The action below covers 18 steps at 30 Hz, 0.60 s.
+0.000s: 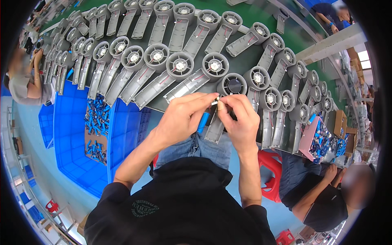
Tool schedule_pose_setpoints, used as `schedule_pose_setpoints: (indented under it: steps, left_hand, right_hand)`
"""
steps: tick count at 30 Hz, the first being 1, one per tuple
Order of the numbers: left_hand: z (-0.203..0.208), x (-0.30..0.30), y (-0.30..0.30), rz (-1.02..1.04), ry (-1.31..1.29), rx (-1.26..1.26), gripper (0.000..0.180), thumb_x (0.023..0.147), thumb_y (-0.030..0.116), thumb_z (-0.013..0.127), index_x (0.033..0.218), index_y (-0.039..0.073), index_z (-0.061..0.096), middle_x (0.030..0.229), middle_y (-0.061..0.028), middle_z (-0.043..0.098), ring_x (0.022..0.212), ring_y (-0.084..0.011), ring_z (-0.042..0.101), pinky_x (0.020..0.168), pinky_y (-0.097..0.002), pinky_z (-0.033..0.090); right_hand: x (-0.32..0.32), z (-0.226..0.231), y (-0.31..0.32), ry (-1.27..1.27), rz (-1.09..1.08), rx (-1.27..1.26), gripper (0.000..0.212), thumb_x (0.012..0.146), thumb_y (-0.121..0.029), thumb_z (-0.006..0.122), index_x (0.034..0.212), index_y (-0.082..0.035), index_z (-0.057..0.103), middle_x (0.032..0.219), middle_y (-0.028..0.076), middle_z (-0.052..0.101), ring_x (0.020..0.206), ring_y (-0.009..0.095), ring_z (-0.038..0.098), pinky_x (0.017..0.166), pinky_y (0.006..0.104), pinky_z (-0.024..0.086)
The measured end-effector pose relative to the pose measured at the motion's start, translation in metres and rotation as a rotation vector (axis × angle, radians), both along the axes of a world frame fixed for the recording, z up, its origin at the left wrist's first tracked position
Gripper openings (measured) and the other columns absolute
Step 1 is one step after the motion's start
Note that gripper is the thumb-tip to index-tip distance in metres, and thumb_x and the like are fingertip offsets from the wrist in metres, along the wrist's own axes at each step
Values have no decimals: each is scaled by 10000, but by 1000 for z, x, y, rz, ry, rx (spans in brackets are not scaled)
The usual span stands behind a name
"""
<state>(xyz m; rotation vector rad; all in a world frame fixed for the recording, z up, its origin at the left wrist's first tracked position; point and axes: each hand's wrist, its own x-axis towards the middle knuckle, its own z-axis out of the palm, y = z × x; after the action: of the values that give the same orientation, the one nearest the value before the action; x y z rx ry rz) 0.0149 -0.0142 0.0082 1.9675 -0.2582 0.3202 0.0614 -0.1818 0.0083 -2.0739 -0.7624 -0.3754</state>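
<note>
My left hand (179, 117) and my right hand (240, 119) meet at the fingertips, over the front edge of the bench. Both pinch a small white connector (214, 101), partly covered by the fingers. A blue cylindrical battery (203, 122) hangs just below my left fingers; any wire joining it to the connector is hard to make out. Right behind my hands lies a grey handheld-fan housing (222, 85) with a dark round centre. Its open handle (214, 131) shows below and between my hands, pointing toward me.
Rows of grey fan housings (179, 65) with red wires cover the bench. Blue batteries (97, 118) fill part of a blue bin (73, 139) at left. A pink box (311, 136) of blue parts stands at right, near a seated co-worker (326, 200). Another person (26, 81) sits far left.
</note>
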Motion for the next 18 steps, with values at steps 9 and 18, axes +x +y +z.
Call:
schedule_pose_setpoints:
  steps: [9,18]
  left_hand:
    - [1,-3,-3,19,133,-183,273,886,-49,576,1140,-18,669,966,-145,710,855,-198,704,751,-296,538]
    - [66,44,28,-288,423,-1073,233,949,75,519,1152,-19,584,864,-113,652,757,-208,678,714,-312,519]
  right_hand:
    - [-68,19,-18,609,-288,-158,165,894,-136,696,869,22,657,573,-2,535,456,72,471,434,239,335]
    - [-20,112,1,721,-318,96,210,945,-161,645,810,-1,650,521,-52,483,403,21,409,372,202,279]
